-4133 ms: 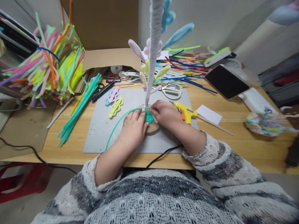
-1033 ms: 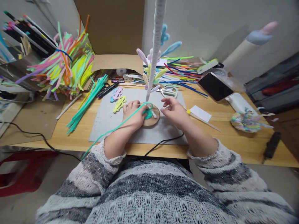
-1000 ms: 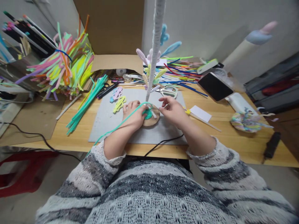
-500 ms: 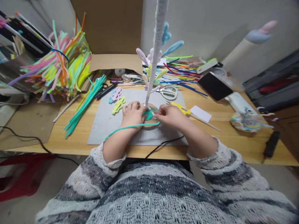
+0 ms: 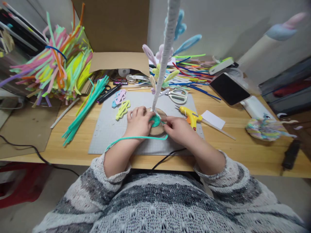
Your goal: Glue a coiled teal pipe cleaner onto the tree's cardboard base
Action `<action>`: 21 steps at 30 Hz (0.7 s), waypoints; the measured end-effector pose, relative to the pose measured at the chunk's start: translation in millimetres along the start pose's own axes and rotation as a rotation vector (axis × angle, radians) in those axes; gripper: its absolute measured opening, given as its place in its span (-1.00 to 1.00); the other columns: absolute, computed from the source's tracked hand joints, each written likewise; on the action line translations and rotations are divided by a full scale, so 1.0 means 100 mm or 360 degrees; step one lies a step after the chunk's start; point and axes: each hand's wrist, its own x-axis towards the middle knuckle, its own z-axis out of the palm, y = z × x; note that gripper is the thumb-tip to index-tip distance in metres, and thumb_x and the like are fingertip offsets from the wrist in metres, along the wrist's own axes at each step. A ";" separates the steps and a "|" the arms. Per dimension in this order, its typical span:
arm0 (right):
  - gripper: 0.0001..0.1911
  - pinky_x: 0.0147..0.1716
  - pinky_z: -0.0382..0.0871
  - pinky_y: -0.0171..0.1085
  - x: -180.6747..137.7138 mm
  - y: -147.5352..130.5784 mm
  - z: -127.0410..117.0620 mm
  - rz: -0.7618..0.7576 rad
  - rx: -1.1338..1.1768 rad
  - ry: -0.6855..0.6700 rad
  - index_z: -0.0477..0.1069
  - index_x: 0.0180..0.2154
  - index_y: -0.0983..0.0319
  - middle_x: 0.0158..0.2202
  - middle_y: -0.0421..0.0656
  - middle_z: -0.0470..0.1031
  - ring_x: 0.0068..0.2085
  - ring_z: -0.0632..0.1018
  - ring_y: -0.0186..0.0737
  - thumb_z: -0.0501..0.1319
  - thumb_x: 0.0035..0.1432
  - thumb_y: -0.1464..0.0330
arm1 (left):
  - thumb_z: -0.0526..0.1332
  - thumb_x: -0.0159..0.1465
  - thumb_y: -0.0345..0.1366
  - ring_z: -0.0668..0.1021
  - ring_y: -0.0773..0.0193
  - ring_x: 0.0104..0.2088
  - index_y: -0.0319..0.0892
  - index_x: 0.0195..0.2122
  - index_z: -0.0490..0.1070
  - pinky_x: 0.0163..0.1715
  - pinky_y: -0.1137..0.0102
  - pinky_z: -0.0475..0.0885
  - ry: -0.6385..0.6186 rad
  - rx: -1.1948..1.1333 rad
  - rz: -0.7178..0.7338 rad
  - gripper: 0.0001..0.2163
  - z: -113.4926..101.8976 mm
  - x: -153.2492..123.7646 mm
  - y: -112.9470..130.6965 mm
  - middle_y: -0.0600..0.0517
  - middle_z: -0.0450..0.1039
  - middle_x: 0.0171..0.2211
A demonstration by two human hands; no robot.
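Observation:
A round cardboard base (image 5: 157, 130) lies on the grey cutting mat, with a flat coil of teal pipe cleaner (image 5: 155, 121) on top. From the base rises a tall white-wrapped stem (image 5: 161, 71), leaning slightly right and bearing pastel loops and flowers. My left hand (image 5: 139, 123) grips the base's left side, its thumb pressed on the coil. At the coil's right edge, the fingers of my right hand (image 5: 178, 127) are pinched on the teal pipe cleaner. Its loose length (image 5: 138, 138) bends back leftward across my left wrist. The pinching fingertips are partly hidden.
A yellow glue gun (image 5: 191, 117) lies right of my right hand, its black cord at the table's front edge. Scissors (image 5: 178, 96), a phone (image 5: 229, 89) and loose pipe cleaners stand behind. Teal pipe cleaners (image 5: 87, 108) and bent yellow shapes (image 5: 123, 110) lie left.
My right hand has shifted slightly down and right at the coil, uncovering the glue gun. The loose teal strand hangs lower. The view has moved a little.

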 end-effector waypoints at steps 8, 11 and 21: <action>-0.42 -0.46 0.21 -0.30 -0.02 -0.03 -0.03 0.0020 -0.0083 -0.0080 0.29 0.19 0.18 -0.41 -0.15 0.56 -0.46 0.45 -0.24 0.07 0.10 0.43 | 0.13 0.26 -0.23 0.25 0.00 0.15 0.08 0.04 0.41 0.11 0.04 0.07 -0.0039 -0.0038 -0.0011 -0.68 0.01 0.00 0.00 -0.09 0.28 0.10; -0.45 -0.46 0.20 -0.30 -0.02 -0.03 -0.02 0.0015 -0.0061 -0.0094 0.33 0.17 0.18 -0.43 -0.16 0.55 -0.48 0.44 -0.25 0.07 0.11 0.43 | 0.14 0.26 -0.24 0.25 0.00 0.15 0.07 0.04 0.41 0.11 0.04 0.07 -0.0040 -0.0061 -0.0019 -0.68 0.01 0.00 0.00 -0.09 0.28 0.09; -0.45 -0.43 0.24 -0.30 -0.02 -0.05 -0.02 -0.0007 -0.0140 -0.0126 0.34 0.16 0.18 -0.37 -0.12 0.59 -0.45 0.48 -0.25 0.06 0.12 0.44 | 0.15 0.26 -0.23 0.25 0.00 0.15 0.08 0.05 0.41 0.12 0.06 0.05 -0.0020 -0.0070 -0.0017 -0.68 0.03 0.00 -0.01 -0.08 0.28 0.10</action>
